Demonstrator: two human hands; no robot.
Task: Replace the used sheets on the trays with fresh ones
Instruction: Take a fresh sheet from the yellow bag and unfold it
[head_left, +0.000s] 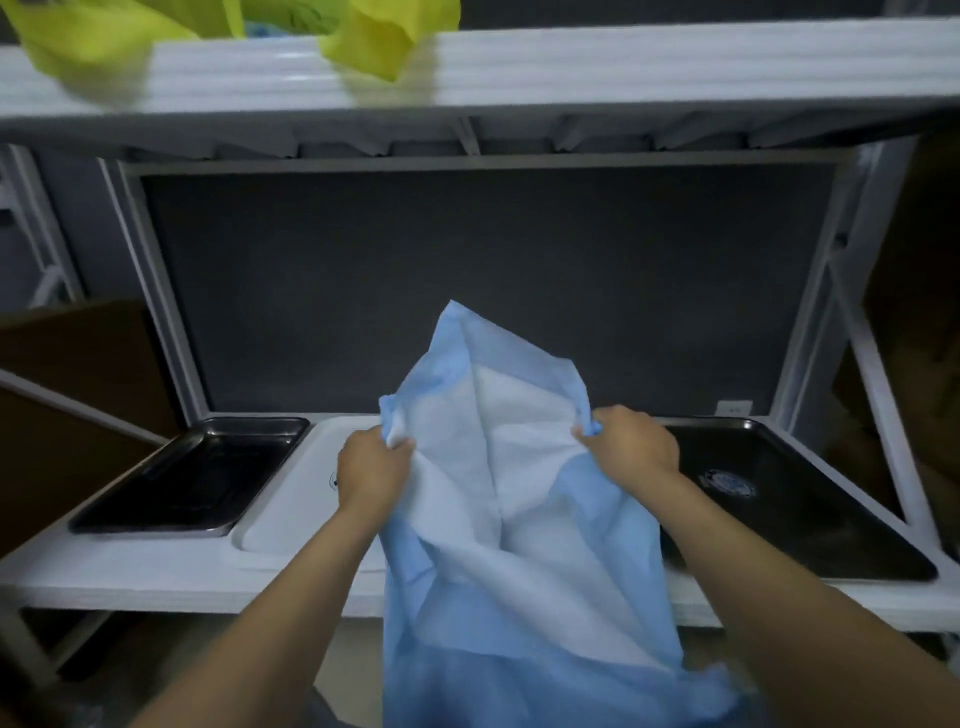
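Observation:
A large blue-and-white sheet (519, 493) hangs crumpled in front of me, over the middle of the white shelf. My left hand (371, 473) grips its left edge and my right hand (631, 447) pinches its right edge. Below the sheet lies a white tray (296, 499), partly hidden by the cloth. A dark metal tray (197, 475) sits bare at the left. Another dark tray (800, 509) lies at the right with a round emblem on its floor.
The white shelf (130, 571) carries the three trays, with a dark back panel (467, 270) behind. An upper shelf (571, 67) holds yellow-green bags (384, 36). Brown cardboard boxes (67, 374) stand at the left and right sides. White frame posts flank the shelf.

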